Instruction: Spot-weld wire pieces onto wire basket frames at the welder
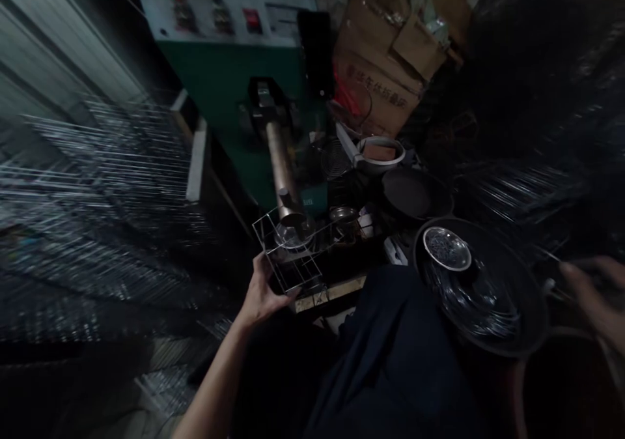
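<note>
My left hand (266,290) grips the near left corner of a small wire rack (293,266), thumb and fingers around its wires. The rack lies beneath the open end of a metal tube (283,172) that juts from a green machine (219,81). At the right edge, my right hand (593,296) is blurred, its thumb and fingers near a thin metal piece; what it holds is too unclear to name. Left of it, a round dark pan (532,309) holds shiny wire pieces (488,312) and a small metal bowl (446,249).
Stacked wire racks (97,185) fill the left side. A cardboard box (381,55) stands behind a handled pan (381,152) and a dark round pan (413,191). My knee (395,335) is between my hands. A dark bucket (561,387) sits at the lower right.
</note>
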Available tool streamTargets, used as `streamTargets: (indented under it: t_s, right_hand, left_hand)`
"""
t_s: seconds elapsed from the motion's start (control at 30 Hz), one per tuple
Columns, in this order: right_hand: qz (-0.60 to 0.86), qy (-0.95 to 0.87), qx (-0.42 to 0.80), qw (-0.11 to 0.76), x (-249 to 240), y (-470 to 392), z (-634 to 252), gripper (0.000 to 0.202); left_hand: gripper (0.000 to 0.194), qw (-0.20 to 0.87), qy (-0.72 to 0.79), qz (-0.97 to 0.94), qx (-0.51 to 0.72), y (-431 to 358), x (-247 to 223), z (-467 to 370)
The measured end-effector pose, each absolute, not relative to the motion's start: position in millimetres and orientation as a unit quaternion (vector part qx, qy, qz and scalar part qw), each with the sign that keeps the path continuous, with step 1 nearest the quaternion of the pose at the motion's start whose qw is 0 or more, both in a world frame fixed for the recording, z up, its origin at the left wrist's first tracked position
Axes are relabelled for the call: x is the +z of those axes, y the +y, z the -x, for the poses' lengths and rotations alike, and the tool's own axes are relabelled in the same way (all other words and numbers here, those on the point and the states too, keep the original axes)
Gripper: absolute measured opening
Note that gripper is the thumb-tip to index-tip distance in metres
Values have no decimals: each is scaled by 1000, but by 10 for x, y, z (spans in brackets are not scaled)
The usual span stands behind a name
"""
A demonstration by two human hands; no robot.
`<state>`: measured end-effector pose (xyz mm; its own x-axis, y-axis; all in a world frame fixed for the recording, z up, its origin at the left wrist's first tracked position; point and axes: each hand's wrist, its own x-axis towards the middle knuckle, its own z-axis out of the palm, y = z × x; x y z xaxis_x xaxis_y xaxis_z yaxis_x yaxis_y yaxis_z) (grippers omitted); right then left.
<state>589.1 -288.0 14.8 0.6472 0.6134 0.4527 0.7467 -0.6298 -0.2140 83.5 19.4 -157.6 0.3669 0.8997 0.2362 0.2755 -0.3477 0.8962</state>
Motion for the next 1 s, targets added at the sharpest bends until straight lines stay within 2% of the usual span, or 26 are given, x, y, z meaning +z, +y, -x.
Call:
streamTargets:
  t_s: [0.1,0.17,0.27,0.4,0.53,0.63,0.83,1.0]
  right_hand:
    - [825,-453,-61,331,485,-2203,-5553,42]
    - [765,-526,12,372,500,-1658,-5328,44]
    - [668,-599,86,433,232,-878,-5059,48]
    - [579,-611,211,497,-418,-183,-4673,55]
    - [537,-575,341,515,-1017,88,-4336,57]
    - [528,-559,392,505,-1282,172,-4261,54]
    - [534,-526,412,519,-1373,299,-4363,62]
    - [539,-533,419,500,-1431,409,-4451,62]
  left_hand:
    - [100,394,407,-739,365,43,-1531,-782]
    - [102,392,409,-747,349,-82,-1496,-739]
    - [102,390,410,-754,333,-246,-1437,-711]
    - [102,396,413,-747,339,-349,-1403,-741]
    - [108,417,389,-736,364,-353,-1499,-750]
    - [112,424,379,-733,373,-356,-1581,-730]
    - [112,432,371,-721,395,-355,-1633,-722]
    - [123,439,376,-718,388,-300,-1737,-730]
